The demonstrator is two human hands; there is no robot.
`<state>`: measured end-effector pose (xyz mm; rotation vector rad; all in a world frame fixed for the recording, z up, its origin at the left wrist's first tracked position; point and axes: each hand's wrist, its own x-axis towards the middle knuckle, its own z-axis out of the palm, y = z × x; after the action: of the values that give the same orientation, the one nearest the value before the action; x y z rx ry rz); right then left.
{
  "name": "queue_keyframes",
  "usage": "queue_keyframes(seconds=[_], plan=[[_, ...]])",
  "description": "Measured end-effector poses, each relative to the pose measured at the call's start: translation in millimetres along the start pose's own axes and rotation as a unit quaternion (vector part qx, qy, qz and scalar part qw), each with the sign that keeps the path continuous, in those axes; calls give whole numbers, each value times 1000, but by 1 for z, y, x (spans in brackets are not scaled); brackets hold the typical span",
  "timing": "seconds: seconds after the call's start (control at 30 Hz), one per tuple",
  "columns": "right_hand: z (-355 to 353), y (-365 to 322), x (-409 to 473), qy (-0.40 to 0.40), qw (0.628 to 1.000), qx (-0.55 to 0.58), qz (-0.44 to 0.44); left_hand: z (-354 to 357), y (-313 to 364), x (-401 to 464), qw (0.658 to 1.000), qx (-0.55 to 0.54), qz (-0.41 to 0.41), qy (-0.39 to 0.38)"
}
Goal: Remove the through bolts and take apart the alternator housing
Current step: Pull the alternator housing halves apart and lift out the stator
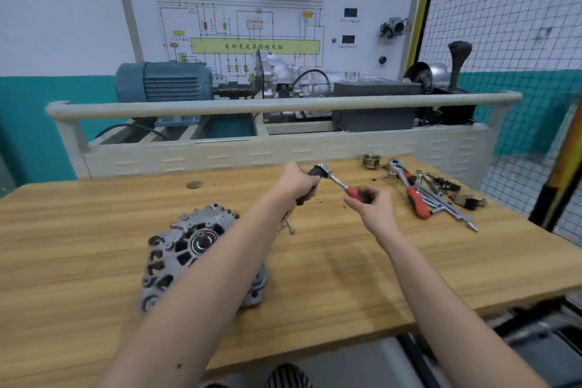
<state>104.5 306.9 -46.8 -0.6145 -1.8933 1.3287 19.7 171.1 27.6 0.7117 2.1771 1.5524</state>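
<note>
The grey alternator [192, 249] lies on the wooden bench [330, 271] at the left, partly hidden by my left forearm. Both hands are raised over the middle of the bench, away from it. My right hand [370, 203] grips the red-and-black handle of a small ratchet [338, 181]. My left hand [299, 183] grips a dark socket or extension piece [310, 184] at the ratchet's head. Below my left wrist a small silver bolt or tool [289, 225] lies on the wood.
At the back right of the bench lie a second red-handled ratchet [409, 189], a silver T-bar [453, 211], a brass-coloured pulley [370, 161] and several small dark parts [453, 190]. Behind the bench stands a training rig with a blue motor [163, 82]. A wire mesh screen [510, 25] borders the right.
</note>
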Motion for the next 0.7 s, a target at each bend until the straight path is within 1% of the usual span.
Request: queue_keyframes(seconds=[0.07, 0.13, 0.2, 0.23, 0.3, 0.43, 0.47, 0.57, 0.7], plan=[[-2, 26, -4, -9, 999, -15, 38, 21, -22, 9, 996, 72, -48, 23], [2, 46, -7, -22, 997, -46, 65, 34, -39, 14, 982, 173, -61, 44], [10, 59, -9, -44, 993, -83, 74, 39, -51, 14, 951, 296, -49, 71], [15, 63, -9, -50, 991, -95, 78, 40, -55, 13, 937, 338, -36, 83], [22, 66, -10, -54, 987, -126, 89, 41, -61, 11, 916, 391, -15, 86], [34, 69, -13, -63, 956, -280, 57, 42, -75, 9, 897, 435, -17, 72], [35, 69, -14, -61, 950, -302, 50, 43, -77, 9, 895, 440, -18, 69], [37, 69, -16, -57, 943, -324, 46, 46, -81, 5, 888, 455, -24, 65], [37, 65, -17, -59, 944, -322, 49, 46, -79, -5, 883, 466, -41, 51]])
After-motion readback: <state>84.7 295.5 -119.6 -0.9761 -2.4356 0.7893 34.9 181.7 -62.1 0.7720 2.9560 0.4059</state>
